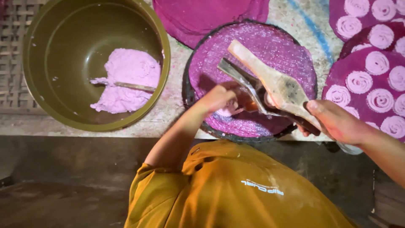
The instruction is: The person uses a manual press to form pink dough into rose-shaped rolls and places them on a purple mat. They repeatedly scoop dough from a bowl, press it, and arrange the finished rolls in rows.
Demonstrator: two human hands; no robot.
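My right hand (pixel 337 122) grips the handles of a wood-and-metal press tool (pixel 274 84) held open over a round purple glittery mat (pixel 270 46). My left hand (pixel 217 99) is bunched around a small lump of pink dough (pixel 230 112) at the tool's jaws, just above the mat's near edge. An olive-green bowl (pixel 38 55) at the left holds a mound of pink dough (pixel 126 78) with a spoon handle (pixel 133 86) stuck in it.
Round purple mats (pixel 358 101) covered with several coiled pink dough spirals lie at the right. More purple mats (pixel 202 17) are stacked at the top. A woven surface (pixel 10 50) shows at the far left. My orange shirt (pixel 236 190) fills the bottom.
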